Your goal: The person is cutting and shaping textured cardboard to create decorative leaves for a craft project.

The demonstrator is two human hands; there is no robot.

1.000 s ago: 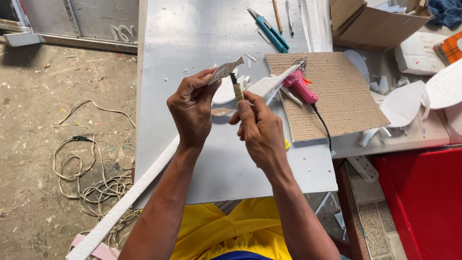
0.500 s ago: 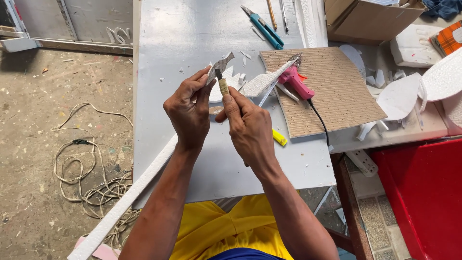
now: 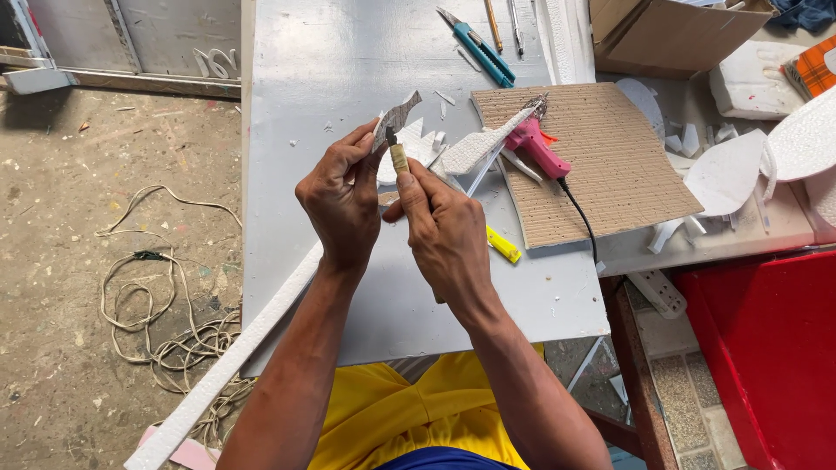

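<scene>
My left hand (image 3: 341,196) pinches a small grey, flat foam piece (image 3: 398,115) between thumb and fingers, held above the grey table (image 3: 305,70). My right hand (image 3: 446,231) grips a thin knife with a tan handle (image 3: 399,157), its tip touching the lower edge of the foam piece. Both hands are close together, just above white foam scraps (image 3: 416,144) lying on the table.
A pink glue gun (image 3: 538,146) with a black cord lies on a brown cardboard sheet (image 3: 601,170). A teal utility knife (image 3: 477,43), a yellow marker (image 3: 502,245), a cardboard box (image 3: 670,35) and white foam shapes (image 3: 727,174) surround it. A long foam strip (image 3: 235,357) leans off the table's left edge; cord coils on the floor (image 3: 157,322).
Both hands moved slightly toward me and lower in view. The knife tip stays against the foam piece, which has turned a little in my left fingers.
</scene>
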